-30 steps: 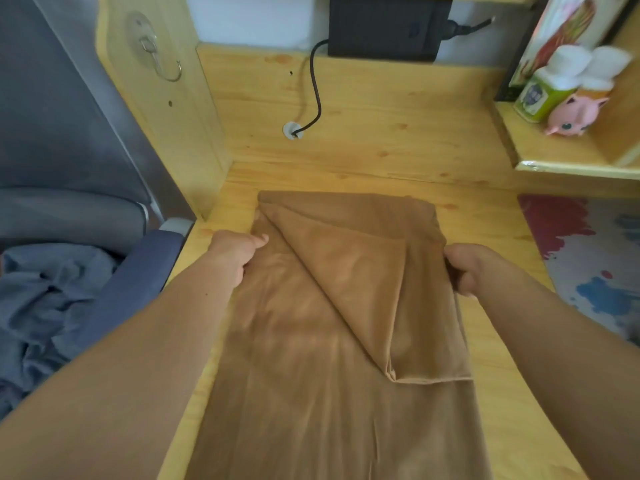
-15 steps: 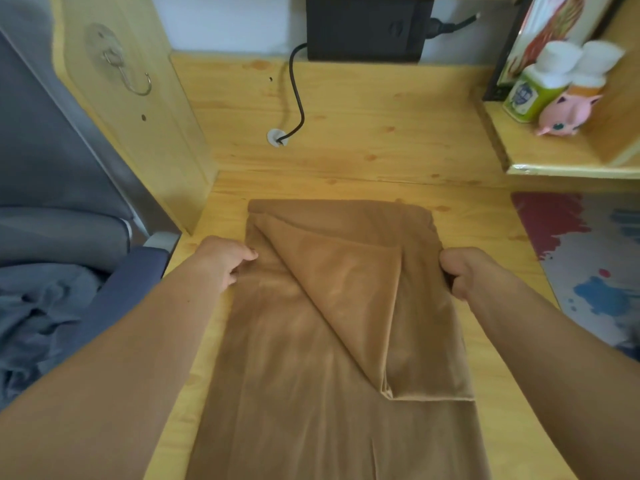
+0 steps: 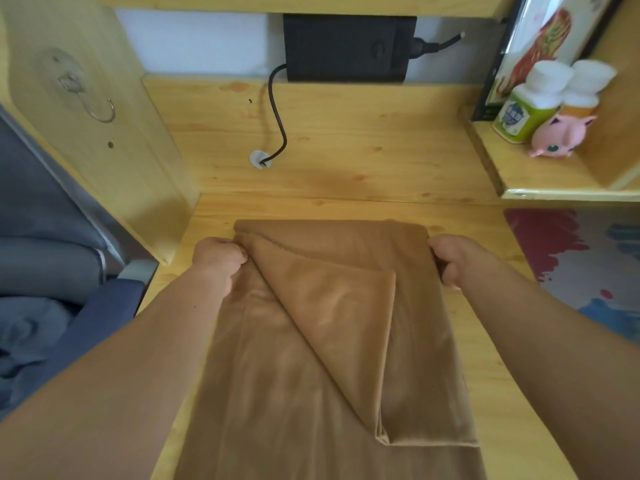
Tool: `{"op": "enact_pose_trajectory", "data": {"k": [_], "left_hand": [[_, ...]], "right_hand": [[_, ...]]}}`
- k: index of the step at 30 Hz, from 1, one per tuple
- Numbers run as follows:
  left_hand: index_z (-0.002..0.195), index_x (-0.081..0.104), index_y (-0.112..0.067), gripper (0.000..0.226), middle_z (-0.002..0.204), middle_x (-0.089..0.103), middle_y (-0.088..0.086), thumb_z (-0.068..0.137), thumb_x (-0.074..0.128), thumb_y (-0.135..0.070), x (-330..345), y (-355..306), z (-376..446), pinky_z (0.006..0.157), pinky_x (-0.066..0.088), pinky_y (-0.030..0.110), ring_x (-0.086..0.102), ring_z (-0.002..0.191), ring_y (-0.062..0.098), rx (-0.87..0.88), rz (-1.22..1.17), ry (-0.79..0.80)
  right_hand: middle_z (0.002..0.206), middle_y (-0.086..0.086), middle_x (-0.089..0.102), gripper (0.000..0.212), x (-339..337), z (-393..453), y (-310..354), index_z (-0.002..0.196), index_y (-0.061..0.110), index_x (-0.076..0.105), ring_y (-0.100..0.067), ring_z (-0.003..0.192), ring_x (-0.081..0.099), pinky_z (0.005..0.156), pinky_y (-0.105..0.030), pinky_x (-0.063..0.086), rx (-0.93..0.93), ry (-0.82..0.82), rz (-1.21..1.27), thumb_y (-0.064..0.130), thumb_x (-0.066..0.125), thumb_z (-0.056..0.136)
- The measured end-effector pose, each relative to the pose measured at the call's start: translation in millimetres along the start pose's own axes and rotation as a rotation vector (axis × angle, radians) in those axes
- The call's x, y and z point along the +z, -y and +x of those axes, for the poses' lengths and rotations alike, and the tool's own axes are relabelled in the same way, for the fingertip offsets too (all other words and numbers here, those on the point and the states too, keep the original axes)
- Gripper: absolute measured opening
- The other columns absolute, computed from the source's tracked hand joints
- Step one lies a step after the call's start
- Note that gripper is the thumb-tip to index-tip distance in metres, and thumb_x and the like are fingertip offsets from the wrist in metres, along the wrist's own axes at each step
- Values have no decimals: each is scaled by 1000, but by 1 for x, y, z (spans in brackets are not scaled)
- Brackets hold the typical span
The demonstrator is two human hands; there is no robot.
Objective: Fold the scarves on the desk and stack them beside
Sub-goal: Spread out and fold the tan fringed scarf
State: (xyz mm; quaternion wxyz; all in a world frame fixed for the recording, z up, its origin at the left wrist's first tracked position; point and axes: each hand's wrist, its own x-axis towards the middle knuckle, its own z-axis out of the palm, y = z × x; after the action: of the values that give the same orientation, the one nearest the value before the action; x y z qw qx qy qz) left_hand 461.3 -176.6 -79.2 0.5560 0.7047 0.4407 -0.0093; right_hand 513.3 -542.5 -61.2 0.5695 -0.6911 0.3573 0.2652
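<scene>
No writing can be read anywhere: the green bottle (image 3: 519, 112) on the side shelf (image 3: 554, 192) carries a blue-and-white label, but its print is too blurred to make out, and the orange bottle (image 3: 581, 95) just behind it shows no legible text either. A pink toy figure (image 3: 557, 136) sits in front of the two bottles, and a picture with a red-and-green motif (image 3: 533, 53) leans behind them. The brown scarf (image 3: 311, 393) lies lengthwise on the wooden desk (image 3: 346, 150), its far end folded back toward the camera into a diagonal flap that ends in a corner near the right edge. Both forearms reach forward from the bottom corners of the view. The left hand (image 3: 218, 258) has its fingers curled and pinches the scarf's left edge near the far fold; the right hand (image 3: 453, 259) is also curled, gripping the right edge at about the same level, so the cloth is held between them. A black box (image 3: 346, 46) is mounted on the back wall, with a dark cable (image 3: 277, 126) running down into a grommet in the back panel. A colourful splashed mat (image 3: 588, 265) lies on the desk to the right, apart from the scarf. A metal hook (image 3: 100, 112) hangs on the left side panel.
</scene>
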Motion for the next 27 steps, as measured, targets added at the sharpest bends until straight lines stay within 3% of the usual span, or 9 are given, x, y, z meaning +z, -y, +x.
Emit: {"op": "enact_pose_trajectory", "data": {"k": [5, 8, 9, 12, 14, 18, 22, 25, 27], "left_hand": [[114, 64, 0, 35, 101, 67, 17, 82, 76, 0, 4, -11, 5, 77, 49, 35, 64, 92, 30, -36, -12, -9], [98, 61, -3, 20, 88, 62, 10, 83, 74, 0, 11, -18, 12, 66, 46, 33, 58, 84, 25, 29, 20, -20], [94, 60, -7, 16, 85, 58, 8, 85, 69, 2, 13, -21, 13, 68, 45, 33, 55, 85, 25, 59, 41, -29], [112, 61, -13, 23, 104, 59, 9, 91, 61, -2, 16, -24, 18, 80, 50, 36, 58, 97, 30, 104, 64, -54], [113, 64, -15, 25, 106, 63, 11, 91, 64, -3, 16, -25, 21, 78, 50, 35, 59, 95, 30, 105, 63, -22], [91, 68, -14, 21, 91, 65, 12, 86, 60, 6, 10, -29, 25, 66, 47, 32, 58, 82, 28, 151, 118, 29], [69, 60, -21, 29, 79, 63, -1, 83, 59, 4, 2, -29, 26, 76, 55, 37, 63, 89, 30, 231, 115, -93], [76, 62, -23, 27, 87, 64, 1, 84, 57, 2, 5, -19, 29, 71, 51, 34, 66, 96, 32, 295, 162, -100], [95, 64, -19, 21, 97, 63, 5, 89, 57, 0, 9, -16, 24, 72, 47, 33, 64, 99, 33, 383, 289, -81]], "right_hand": [[94, -11, 74, 21, 3, 4, 9, 94, 6, 71, -25, 89, 70, 87, -40, 58, -6, 88, -15, 22, 60, 100], [96, -10, 75, 23, 1, 12, 8, 99, 8, 72, -24, 91, 71, 79, -37, 59, -13, 85, 33, 26, 58, 101], [96, -10, 75, 24, 0, 14, 8, 101, 8, 72, -24, 90, 71, 78, -37, 59, -14, 88, 41, 26, 56, 102], [97, -11, 75, 26, -1, 21, 5, 101, 10, 72, -24, 88, 71, 76, -39, 60, -32, 86, 72, 27, 53, 105], [95, -13, 75, 23, -1, 23, 4, 99, 9, 72, -26, 86, 71, 73, -40, 62, -36, 57, 44, 24, 54, 104], [95, -17, 76, 16, 0, 28, 5, 100, 5, 73, -30, 86, 74, 77, -50, 62, -70, -83, -14, 18, 65, 95], [96, -13, 73, 10, 1, 34, 9, 101, 7, 70, -24, 84, 69, 68, -32, 56, -187, -272, 43, 10, 65, 92], [97, -10, 71, 8, 7, 35, 6, 98, 12, 70, -26, 90, 68, 83, -37, 59, -235, -354, 48, 11, 64, 92], [101, -10, 71, 6, 8, 28, 7, 90, 14, 68, -28, 93, 67, 87, -37, 58, -269, -408, 4, 12, 63, 92]]}}
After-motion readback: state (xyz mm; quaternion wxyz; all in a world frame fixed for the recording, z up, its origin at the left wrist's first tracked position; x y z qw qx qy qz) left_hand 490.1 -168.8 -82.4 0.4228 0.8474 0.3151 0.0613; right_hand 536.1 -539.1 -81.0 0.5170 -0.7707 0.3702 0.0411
